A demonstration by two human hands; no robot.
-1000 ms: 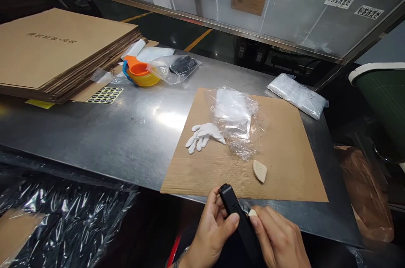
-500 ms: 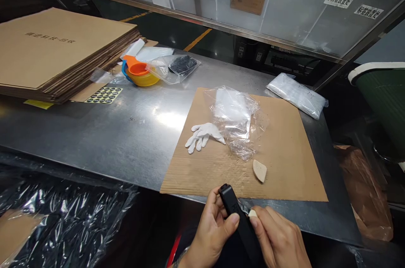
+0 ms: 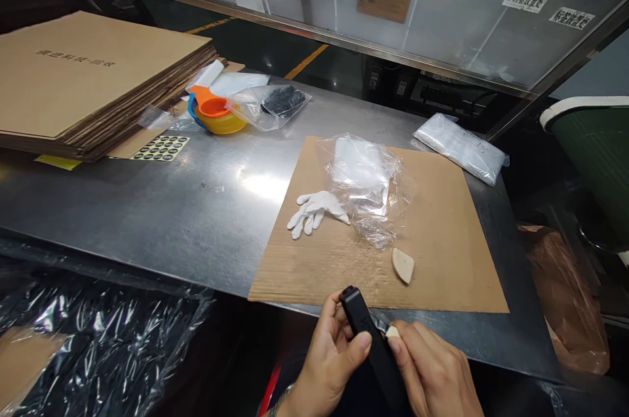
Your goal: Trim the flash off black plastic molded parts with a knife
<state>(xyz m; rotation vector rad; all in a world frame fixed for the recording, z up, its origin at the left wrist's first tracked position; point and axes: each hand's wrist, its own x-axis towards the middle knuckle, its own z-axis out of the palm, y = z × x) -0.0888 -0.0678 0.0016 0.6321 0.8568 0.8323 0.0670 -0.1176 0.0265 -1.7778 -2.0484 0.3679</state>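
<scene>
**Bench stock: one black device in two hands, near edge of steel table**

Hidden or unclear:
- Black device (image 3: 371,345), slim and oblong: upper end shows; lower end is covered by both hands and cut off by the bottom of the view. Make not readable.
- Small pale piece (image 3: 392,332) pressed between the right thumb tip and the device's side; what it is cannot be told.
- Left hand (image 3: 330,364): closed around the device's left side, thumb laid across its face; wrist cut off below.
- Right hand (image 3: 432,374): fingers curled, pinching the pale piece against the device; palm hidden.
- Contents of the clear bags hard to make out through the glare.

Position: device is held in the air just in front of the steel table (image 3: 206,207), below the near edge of the cardboard sheet (image 3: 442,240).

Count:
- Cardboard sheet, flat on the table: 1.
- White glove (image 3: 314,210), on the sheet: 1.
- Crumpled clear bag (image 3: 366,184), touching the glove: 1.
- Beige wedge (image 3: 403,266), near the bag: 1.
- Sealed pale packet (image 3: 460,148), at far right of table: 1.
- Stack of flat cartons (image 3: 93,82), far left: 1 stack.
- Sheet of round black stickers (image 3: 160,147): 1.
- Nested orange and yellow cups (image 3: 216,114): 1 set.
- Bag with dark item (image 3: 278,102): 1.
</scene>
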